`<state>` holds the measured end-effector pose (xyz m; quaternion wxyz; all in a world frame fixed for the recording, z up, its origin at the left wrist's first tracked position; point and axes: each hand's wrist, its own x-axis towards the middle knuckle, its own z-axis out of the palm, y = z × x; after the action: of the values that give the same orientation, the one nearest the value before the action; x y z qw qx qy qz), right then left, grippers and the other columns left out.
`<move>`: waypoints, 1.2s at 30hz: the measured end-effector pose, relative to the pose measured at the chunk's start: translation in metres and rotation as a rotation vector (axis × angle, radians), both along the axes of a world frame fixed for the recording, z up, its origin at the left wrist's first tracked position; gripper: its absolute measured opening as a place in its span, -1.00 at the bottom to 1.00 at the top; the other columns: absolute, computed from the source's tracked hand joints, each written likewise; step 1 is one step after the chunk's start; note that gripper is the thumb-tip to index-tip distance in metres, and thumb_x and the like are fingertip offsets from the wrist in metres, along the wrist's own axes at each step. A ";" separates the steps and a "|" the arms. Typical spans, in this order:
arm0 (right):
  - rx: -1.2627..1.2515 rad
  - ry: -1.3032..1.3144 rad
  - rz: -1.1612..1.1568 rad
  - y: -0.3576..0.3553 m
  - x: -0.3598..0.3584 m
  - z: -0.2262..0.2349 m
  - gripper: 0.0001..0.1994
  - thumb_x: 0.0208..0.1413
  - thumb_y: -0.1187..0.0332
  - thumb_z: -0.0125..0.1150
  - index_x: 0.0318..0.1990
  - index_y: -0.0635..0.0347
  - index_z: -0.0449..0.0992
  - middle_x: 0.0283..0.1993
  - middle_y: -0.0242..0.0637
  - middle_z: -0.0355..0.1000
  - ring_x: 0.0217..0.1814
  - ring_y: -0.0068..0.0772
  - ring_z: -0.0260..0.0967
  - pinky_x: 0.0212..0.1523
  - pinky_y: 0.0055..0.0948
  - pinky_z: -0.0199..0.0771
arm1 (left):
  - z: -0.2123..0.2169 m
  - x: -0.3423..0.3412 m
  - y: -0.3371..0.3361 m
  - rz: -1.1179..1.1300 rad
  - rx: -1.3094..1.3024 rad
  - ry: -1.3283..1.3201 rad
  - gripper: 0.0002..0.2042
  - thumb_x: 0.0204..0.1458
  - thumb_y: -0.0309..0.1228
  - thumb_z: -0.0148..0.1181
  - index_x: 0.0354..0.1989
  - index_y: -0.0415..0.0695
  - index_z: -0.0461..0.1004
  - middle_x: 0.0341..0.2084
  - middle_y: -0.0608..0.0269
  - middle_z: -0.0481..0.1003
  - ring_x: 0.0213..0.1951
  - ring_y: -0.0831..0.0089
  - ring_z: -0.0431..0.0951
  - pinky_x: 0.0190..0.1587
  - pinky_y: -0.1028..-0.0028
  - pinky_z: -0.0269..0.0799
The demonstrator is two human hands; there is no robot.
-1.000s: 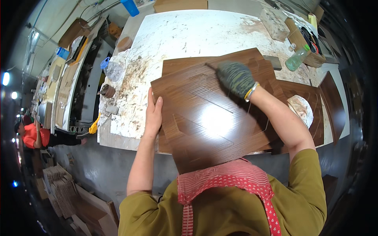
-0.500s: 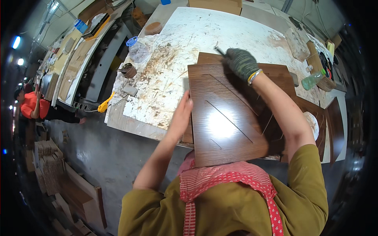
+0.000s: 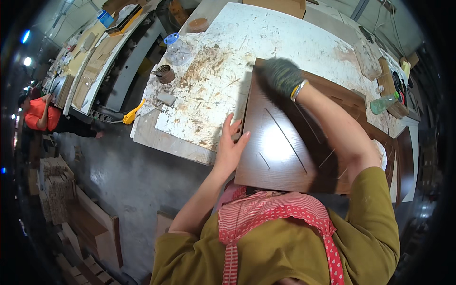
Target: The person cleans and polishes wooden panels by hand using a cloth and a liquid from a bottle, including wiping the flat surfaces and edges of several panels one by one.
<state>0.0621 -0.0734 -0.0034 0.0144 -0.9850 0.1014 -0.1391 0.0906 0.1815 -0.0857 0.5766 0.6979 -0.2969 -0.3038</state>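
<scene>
A dark brown wood-grain panel (image 3: 266, 164) lies in front of me, its near edge against my apron. Several thin dark lines run across its glossy face, and a lamp's glare shows on it. Beside the panel's left edge is my bare left hand (image 3: 231, 148), fingers spread, thumb close to the edge. My right hand (image 3: 281, 78), in a dark camouflage-patterned glove, is curled over the far left corner. Its fingertips are smeared by motion, and what they hold is hidden. Other brown panels (image 3: 349, 92) lie beneath and to the right.
The white worktop (image 3: 232, 52) is stained brown. A brown jar (image 3: 165, 74), a grey block (image 3: 166, 98) and a clear blue-capped jug (image 3: 177, 50) stand left; a green bottle (image 3: 384, 103) lies right. Another person (image 3: 40, 114) is far left. Stacked boards (image 3: 54, 190) sit on the floor.
The panel has turned slightly clockwise. My right hand has moved down toward its far left corner, and the dark stick-like tool seen in it earlier no longer shows. My left hand's fingers have spread.
</scene>
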 end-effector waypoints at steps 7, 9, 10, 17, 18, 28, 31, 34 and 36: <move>0.140 0.234 0.154 0.025 -0.027 0.003 -0.84 0.08 0.33 0.14 -0.23 0.14 0.57 -0.32 -0.01 0.54 -0.27 0.00 0.54 -0.26 -0.16 0.54 | 0.032 0.007 0.068 -0.177 -0.023 0.165 -0.32 0.11 -0.40 0.26 0.39 -0.15 0.09 0.27 0.04 0.27 0.18 0.29 0.38 0.13 0.37 0.35; 0.063 0.129 -0.037 0.039 -0.033 0.010 -0.84 0.05 0.34 0.13 -0.29 0.17 0.58 -0.35 0.03 0.53 -0.29 0.04 0.53 -0.27 -0.12 0.53 | 0.027 -0.006 0.092 -0.268 0.131 -0.027 -0.23 0.04 -0.40 0.33 0.42 -0.13 0.05 0.30 0.04 0.24 0.20 0.27 0.37 0.14 0.36 0.34; 0.206 0.117 0.143 0.052 -0.042 0.011 -0.85 0.08 0.37 0.07 -0.30 0.17 0.56 -0.41 0.03 0.52 -0.34 0.04 0.52 -0.31 -0.11 0.53 | 0.020 -0.016 0.098 -0.255 0.108 -0.090 -0.19 -0.06 -0.40 0.41 0.39 -0.18 0.11 0.26 -0.01 0.30 0.16 0.22 0.41 0.13 0.34 0.36; 0.175 0.025 0.377 0.105 -0.076 0.015 -0.83 0.07 0.28 0.14 -0.38 0.18 0.54 -0.42 0.00 0.51 -0.34 -0.01 0.54 -0.36 -0.12 0.49 | -0.022 -0.052 0.089 0.165 -0.077 0.165 -0.43 0.01 -0.55 0.34 0.24 -0.30 0.34 -0.03 0.11 0.52 -0.09 0.48 0.53 -0.02 0.50 0.45; 0.303 0.116 0.356 0.108 -0.080 0.013 -0.81 0.09 0.27 0.13 -0.40 0.20 0.55 -0.42 0.02 0.51 -0.34 0.00 0.53 -0.34 -0.11 0.49 | -0.022 -0.053 0.087 0.183 -0.165 0.209 -0.49 0.07 -0.60 0.26 0.25 -0.31 0.34 -0.07 0.21 0.52 -0.12 0.55 0.52 -0.02 0.54 0.44; 0.225 0.181 0.571 0.107 -0.112 0.009 -0.82 0.01 0.35 0.15 -0.26 0.20 0.57 -0.40 0.00 0.52 -0.29 0.02 0.52 -0.31 -0.09 0.50 | -0.022 -0.061 0.088 0.240 -0.130 0.110 -0.61 0.17 -0.59 0.11 0.20 -0.32 0.39 -0.06 0.25 0.53 -0.03 0.56 0.47 0.09 0.55 0.34; 0.214 0.117 0.704 0.109 -0.122 0.009 -0.80 0.01 0.34 0.15 -0.22 0.18 0.59 -0.37 -0.05 0.53 -0.30 0.00 0.52 -0.35 -0.14 0.50 | -0.021 -0.058 0.091 0.236 -0.109 0.018 -0.61 0.18 -0.52 0.16 0.20 -0.26 0.41 -0.16 0.29 0.56 -0.09 0.59 0.49 0.03 0.57 0.37; 0.341 0.096 0.445 0.107 -0.124 0.015 -0.80 0.06 0.30 0.14 -0.20 0.11 0.59 -0.32 -0.08 0.55 -0.27 -0.02 0.53 -0.29 -0.15 0.52 | -0.016 -0.053 0.093 0.226 -0.066 -0.026 -0.62 0.19 -0.48 0.19 0.19 -0.25 0.42 -0.18 0.31 0.58 -0.13 0.62 0.48 0.01 0.58 0.38; 0.249 0.194 0.692 0.110 -0.128 0.017 -0.81 0.05 0.30 0.14 -0.23 0.11 0.59 -0.35 -0.08 0.53 -0.30 -0.01 0.52 -0.32 -0.13 0.50 | -0.013 -0.050 0.092 0.218 -0.050 -0.056 -0.63 0.19 -0.46 0.18 0.17 -0.26 0.43 -0.16 0.31 0.59 -0.13 0.62 0.48 0.01 0.58 0.37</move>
<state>-0.0659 0.0367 0.0134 0.1705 -0.9602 -0.2204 -0.0185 0.0406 0.2739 -0.0987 0.6150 0.7197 -0.2425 -0.2120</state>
